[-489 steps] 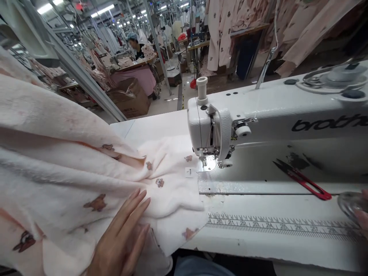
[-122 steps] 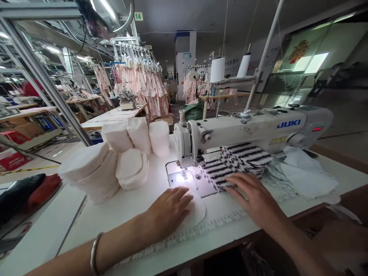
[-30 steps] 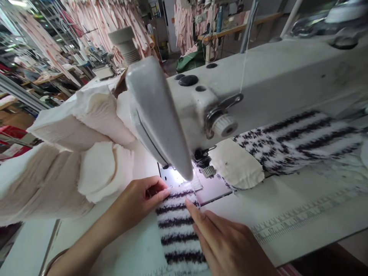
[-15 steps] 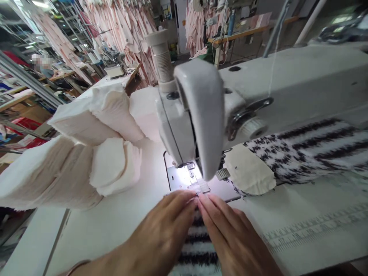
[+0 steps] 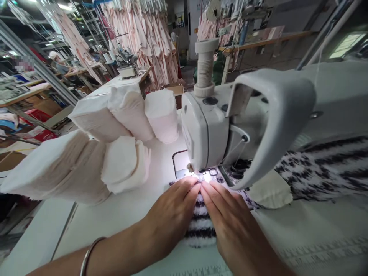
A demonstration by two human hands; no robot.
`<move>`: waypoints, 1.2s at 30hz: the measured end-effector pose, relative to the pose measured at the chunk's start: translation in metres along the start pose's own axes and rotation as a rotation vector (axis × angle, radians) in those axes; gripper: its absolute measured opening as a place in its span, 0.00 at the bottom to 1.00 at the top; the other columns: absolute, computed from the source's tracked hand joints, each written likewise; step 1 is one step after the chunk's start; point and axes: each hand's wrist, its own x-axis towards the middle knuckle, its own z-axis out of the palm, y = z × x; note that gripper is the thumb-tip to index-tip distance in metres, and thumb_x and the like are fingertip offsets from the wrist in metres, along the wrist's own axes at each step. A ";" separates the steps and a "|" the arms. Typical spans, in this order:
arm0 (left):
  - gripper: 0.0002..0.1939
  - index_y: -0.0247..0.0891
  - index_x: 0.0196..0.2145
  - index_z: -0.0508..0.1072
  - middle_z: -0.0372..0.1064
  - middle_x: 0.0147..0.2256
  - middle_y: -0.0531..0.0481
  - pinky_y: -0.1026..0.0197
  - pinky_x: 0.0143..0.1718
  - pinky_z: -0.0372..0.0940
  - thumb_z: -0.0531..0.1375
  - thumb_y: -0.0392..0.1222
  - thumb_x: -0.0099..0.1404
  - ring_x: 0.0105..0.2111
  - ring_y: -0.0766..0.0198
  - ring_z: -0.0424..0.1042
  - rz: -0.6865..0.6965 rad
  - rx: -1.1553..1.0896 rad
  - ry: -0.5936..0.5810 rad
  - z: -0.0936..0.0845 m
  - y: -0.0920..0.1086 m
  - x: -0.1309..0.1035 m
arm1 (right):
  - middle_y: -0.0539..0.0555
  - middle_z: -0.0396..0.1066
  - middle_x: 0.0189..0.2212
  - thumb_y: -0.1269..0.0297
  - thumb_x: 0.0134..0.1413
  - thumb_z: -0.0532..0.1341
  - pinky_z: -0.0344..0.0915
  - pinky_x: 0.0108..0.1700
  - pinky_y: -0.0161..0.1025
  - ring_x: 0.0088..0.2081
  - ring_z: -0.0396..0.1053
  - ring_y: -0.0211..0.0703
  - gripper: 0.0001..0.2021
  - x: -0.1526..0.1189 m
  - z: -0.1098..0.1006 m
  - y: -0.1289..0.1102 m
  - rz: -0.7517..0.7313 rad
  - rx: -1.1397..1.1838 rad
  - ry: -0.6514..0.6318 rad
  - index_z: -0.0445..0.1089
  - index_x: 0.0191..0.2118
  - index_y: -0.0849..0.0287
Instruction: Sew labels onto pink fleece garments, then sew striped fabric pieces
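Note:
In the head view, a fluffy black-and-white striped fabric piece (image 5: pixel 200 223) lies under both of my hands at the lit needle area of a white sewing machine (image 5: pixel 198 134). My left hand (image 5: pixel 172 216) pinches its upper edge, thumb and fingers together. Beside it, my right hand (image 5: pixel 230 220) presses the same edge, its fingertips almost touching the left ones. The presser foot is mostly hidden by glare and by the machine head. To the right of my right hand lies a cream fabric piece (image 5: pixel 271 189), next to more striped fabric (image 5: pixel 330 168).
Thick stacks of white fluffy fabric pieces (image 5: pixel 57 165) stand left on the white table (image 5: pixel 126 218). A printed ruler scale (image 5: pixel 324 249) runs along the table front. The machine's curved white guard (image 5: pixel 276 126) juts out above my right hand. Pink garments (image 5: pixel 140 42) hang behind.
The view has shifted, so the machine head sits further right and shows more of its side. Both hands are slightly further forward, and the striped piece has advanced towards the needle with them.

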 end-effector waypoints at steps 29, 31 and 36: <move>0.03 0.36 0.34 0.71 0.66 0.36 0.48 0.62 0.36 0.66 0.58 0.35 0.62 0.35 0.66 0.67 -0.149 -0.248 -0.185 -0.019 -0.004 -0.014 | 0.54 0.64 0.33 0.85 0.55 0.49 0.63 0.35 0.37 0.38 0.61 0.41 0.14 0.002 -0.009 0.039 -0.163 0.327 -0.237 0.68 0.35 0.64; 0.03 0.35 0.33 0.70 0.65 0.36 0.48 0.63 0.35 0.65 0.57 0.34 0.63 0.35 0.66 0.67 -0.152 -0.252 -0.186 -0.019 -0.004 -0.013 | 0.54 0.64 0.32 0.84 0.56 0.49 0.63 0.36 0.36 0.38 0.61 0.40 0.14 0.002 -0.008 0.039 -0.149 0.327 -0.221 0.68 0.35 0.64; 0.03 0.35 0.33 0.69 0.64 0.35 0.48 0.64 0.35 0.64 0.56 0.35 0.64 0.33 0.68 0.65 -0.170 -0.284 -0.137 -0.023 -0.003 -0.012 | 0.54 0.64 0.33 0.83 0.57 0.49 0.63 0.36 0.35 0.38 0.62 0.38 0.13 0.003 -0.008 0.040 -0.112 0.333 -0.194 0.68 0.36 0.65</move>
